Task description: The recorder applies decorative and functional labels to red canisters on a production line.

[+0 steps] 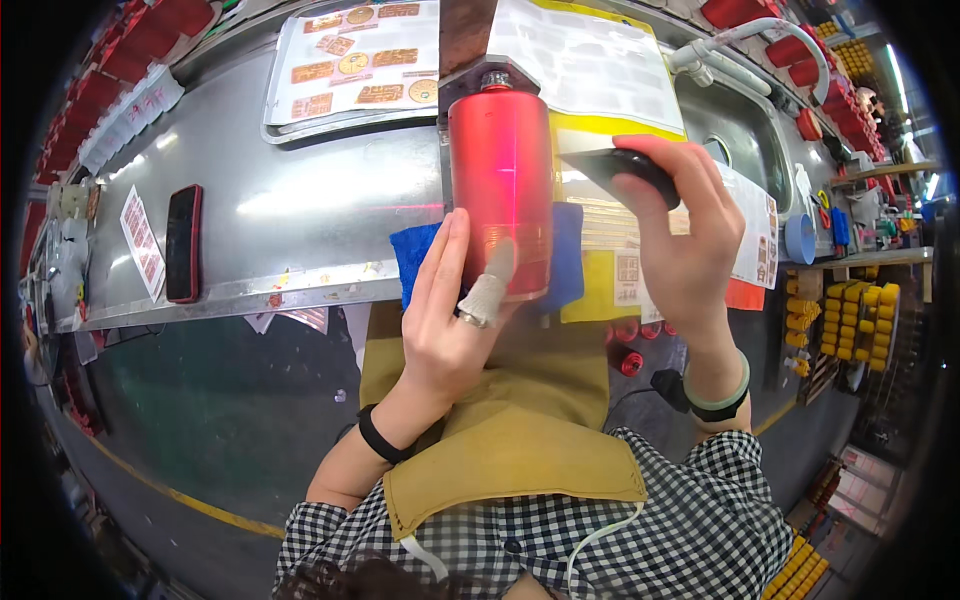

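Observation:
A glossy red bottle (500, 150) lies on its side across the bench edge, its neck pointing away from me. My left hand (445, 330) holds its near end, fingers along the left side and the index finger on top. That finger wears a whitish wrap (485, 298), and a ring shows beside it. Up at the right, my right hand (700, 235) grips a black-handled scraper (645, 172) with a thin flat blade, apart from the bottle. Blue cloth (568, 250) lies under the bottle. A dark angular support (525, 72) stands at its neck.
Gold-and-red decal sheets lie on a tray (270, 130) at the back left. A phone (183, 245) and a decal strip (143, 243) rest on the metal bench. To the right are a pale patterned sheet (580, 60), a sink (735, 120) and a curved faucet (770, 28).

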`<state>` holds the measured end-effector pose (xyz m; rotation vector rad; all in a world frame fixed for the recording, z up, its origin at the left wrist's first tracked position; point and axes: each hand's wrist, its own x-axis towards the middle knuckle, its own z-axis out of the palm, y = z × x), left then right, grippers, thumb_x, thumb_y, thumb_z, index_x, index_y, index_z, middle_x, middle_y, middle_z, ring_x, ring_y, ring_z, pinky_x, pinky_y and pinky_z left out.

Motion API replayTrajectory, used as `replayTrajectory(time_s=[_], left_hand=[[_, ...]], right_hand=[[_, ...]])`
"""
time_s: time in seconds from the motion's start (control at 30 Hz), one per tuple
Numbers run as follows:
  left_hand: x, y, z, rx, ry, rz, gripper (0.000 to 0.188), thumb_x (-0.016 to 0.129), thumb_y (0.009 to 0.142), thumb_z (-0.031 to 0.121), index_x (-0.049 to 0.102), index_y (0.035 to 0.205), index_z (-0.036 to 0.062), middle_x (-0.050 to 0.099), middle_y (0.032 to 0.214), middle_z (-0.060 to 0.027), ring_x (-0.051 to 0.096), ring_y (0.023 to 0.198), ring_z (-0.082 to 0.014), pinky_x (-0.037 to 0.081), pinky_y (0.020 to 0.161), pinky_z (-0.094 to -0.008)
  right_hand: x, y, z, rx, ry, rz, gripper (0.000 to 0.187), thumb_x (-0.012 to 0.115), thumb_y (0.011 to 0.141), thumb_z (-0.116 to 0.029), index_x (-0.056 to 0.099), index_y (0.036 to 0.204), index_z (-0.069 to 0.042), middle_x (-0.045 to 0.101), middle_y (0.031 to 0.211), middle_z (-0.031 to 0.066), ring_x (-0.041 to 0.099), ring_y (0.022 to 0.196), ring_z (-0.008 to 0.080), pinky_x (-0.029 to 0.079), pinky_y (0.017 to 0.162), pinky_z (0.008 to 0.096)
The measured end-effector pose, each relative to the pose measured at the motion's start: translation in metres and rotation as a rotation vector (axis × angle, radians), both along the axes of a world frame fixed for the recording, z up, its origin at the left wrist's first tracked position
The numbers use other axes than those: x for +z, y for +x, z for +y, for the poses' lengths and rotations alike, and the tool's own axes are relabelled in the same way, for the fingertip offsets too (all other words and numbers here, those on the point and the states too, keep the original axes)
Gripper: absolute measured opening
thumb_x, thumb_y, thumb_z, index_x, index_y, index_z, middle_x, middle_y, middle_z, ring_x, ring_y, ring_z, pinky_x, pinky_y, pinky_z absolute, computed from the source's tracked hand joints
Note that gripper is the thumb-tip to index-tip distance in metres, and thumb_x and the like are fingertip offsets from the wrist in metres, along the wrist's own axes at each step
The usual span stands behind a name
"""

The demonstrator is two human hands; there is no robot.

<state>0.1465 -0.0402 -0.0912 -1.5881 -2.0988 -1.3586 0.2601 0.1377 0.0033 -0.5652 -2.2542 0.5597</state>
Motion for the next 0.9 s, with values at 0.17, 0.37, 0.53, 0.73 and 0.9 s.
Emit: replayTrajectory(time_s=[0.17,0.37,0.53,0.73,0.9], left_hand=[[-0.018,-0.001,-0.004,-0.022,0.104,-0.138,0.056,0.088,0.073,-0.001,0.068,0.125,-0.0043,0.059,0.140,-0.0310,0.063,0.125,-0.0431,0.055,0.102,-0.0436],[-0.035,0.003,-0.003,-0.008,0.186,-0.527,0.079,0.094,0.070,0.011,0.051,0.136,-0.0008,0.050,0.147,-0.0234,0.057,0.129,-0.0373,0.050,0.104,-0.0422],[-0.006,0.003,0.005,0.041,0.097,-0.440,0.094,0.096,0.067,0.019,0.047,0.144,-0.0005,0.057,0.141,-0.0175,0.055,0.121,-0.0334,0.044,0.105,-0.0440],[-0.018,-0.024,-0.012,0.006,-0.200,-0.171,0.106,0.096,0.067,0.020,0.038,0.153,-0.0007,0.057,0.141,-0.0167,0.056,0.126,-0.0318,0.042,0.107,-0.0406],[-0.006,-0.017,-0.006,0.005,-0.047,-0.441,0.100,0.094,0.067,0.020,0.043,0.151,-0.0008,0.060,0.139,-0.0166,0.051,0.123,-0.0356,0.041,0.107,-0.0452]], right_hand=[[-0.017,0.001,-0.017,0.249,0.451,-0.190,0.025,0.073,0.078,-0.011,0.075,0.102,-0.011,0.070,0.100,0.0025,0.062,0.085,0.0199,0.046,0.076,0.0346],[-0.014,-0.020,-0.057,0.341,0.449,-0.202,0.023,0.068,0.077,-0.015,0.072,0.100,-0.013,0.061,0.091,0.0000,0.057,0.084,0.0200,0.043,0.077,0.0373],[-0.013,-0.046,-0.010,0.138,0.658,-0.138,0.020,0.066,0.080,-0.017,0.070,0.100,-0.014,0.061,0.091,-0.0021,0.056,0.090,0.0207,0.041,0.081,0.0367],[-0.005,-0.032,0.003,0.138,0.387,0.054,0.017,0.070,0.084,-0.010,0.074,0.098,-0.018,0.069,0.086,-0.0012,0.058,0.075,0.0190,0.038,0.081,0.0344],[-0.025,-0.012,-0.004,0.261,0.439,-0.090,0.015,0.072,0.082,-0.011,0.075,0.096,-0.016,0.071,0.090,-0.0011,0.059,0.081,0.0182,0.041,0.077,0.0367]])
